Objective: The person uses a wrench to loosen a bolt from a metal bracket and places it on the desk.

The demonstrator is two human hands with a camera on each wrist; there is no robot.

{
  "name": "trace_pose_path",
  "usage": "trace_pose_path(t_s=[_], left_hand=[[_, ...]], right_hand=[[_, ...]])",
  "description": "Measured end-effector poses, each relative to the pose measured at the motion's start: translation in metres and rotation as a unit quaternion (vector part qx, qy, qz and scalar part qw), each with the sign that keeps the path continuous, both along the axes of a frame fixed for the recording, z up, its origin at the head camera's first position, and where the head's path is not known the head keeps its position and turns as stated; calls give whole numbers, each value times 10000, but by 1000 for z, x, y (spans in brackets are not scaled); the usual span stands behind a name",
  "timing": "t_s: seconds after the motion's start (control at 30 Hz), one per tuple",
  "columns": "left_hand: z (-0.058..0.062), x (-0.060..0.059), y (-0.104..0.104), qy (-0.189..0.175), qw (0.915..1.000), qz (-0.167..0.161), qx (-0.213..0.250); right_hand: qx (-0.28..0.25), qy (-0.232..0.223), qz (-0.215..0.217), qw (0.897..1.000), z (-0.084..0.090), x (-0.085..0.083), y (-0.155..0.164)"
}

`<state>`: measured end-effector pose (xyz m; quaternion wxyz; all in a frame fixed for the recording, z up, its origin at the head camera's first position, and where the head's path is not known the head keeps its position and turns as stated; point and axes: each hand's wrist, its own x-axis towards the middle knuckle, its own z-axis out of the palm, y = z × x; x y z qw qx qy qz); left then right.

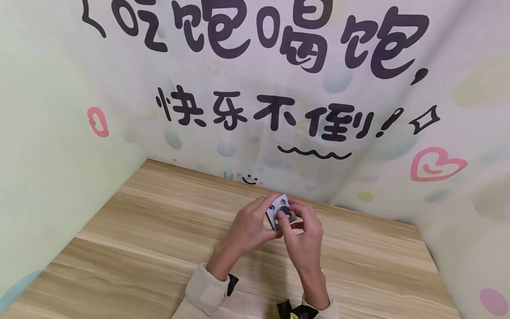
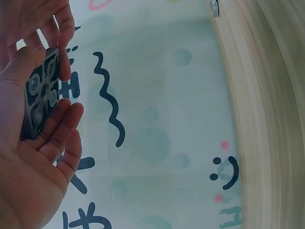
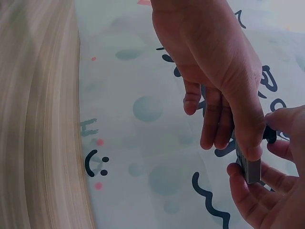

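Note:
Above the back of the wooden table (image 1: pixel 139 230), both hands hold a small grey square block (image 1: pixel 280 208) with round holes in its face. My left hand (image 1: pixel 252 223) grips its left side, thumb on top and fingers behind. My right hand (image 1: pixel 303 226) pinches the right side, its thumb on a dark round knob (image 1: pixel 284 215) on the face. The left wrist view has the block (image 2: pixel 42 93) lying against my left hand's (image 2: pixel 33 162) fingers, with right fingertips (image 2: pixel 63 33) at its top. From the right wrist, only the block's thin edge (image 3: pixel 250 171) shows between my left hand (image 3: pixel 214 62) and right hand (image 3: pixel 279 202).
A pale backdrop (image 1: pixel 279 110) printed with large dark characters, hearts and a small smiley face (image 1: pixel 249 179) stands close behind the hands and wraps both sides. The table's wood grain surface spreads to the left and front. Cream sleeves (image 1: pixel 207 292) cover both wrists.

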<state>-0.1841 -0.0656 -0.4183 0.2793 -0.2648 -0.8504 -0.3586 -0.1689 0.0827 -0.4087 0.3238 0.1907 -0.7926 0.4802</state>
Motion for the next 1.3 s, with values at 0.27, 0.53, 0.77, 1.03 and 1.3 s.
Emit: trace_pose_path(t_s=[0.27, 0.53, 0.77, 1.03, 1.3], left_hand=[[1, 0, 0, -55, 10000, -12, 37], [0, 0, -1, -71, 10000, -17, 65], [0, 0, -2, -25, 10000, 19, 85], [0, -1, -2, -81, 9999, 5, 124], [0, 0, -3, -107, 9998, -24, 143]], right_hand=[[29, 8, 36, 10000, 1, 0, 1], [25, 61, 108, 9999, 2, 0, 2], [75, 190, 166, 9997, 1, -1, 2], [124, 344, 204, 9991, -1, -1, 1], [88, -69, 295, 9995, 0, 1, 2]])
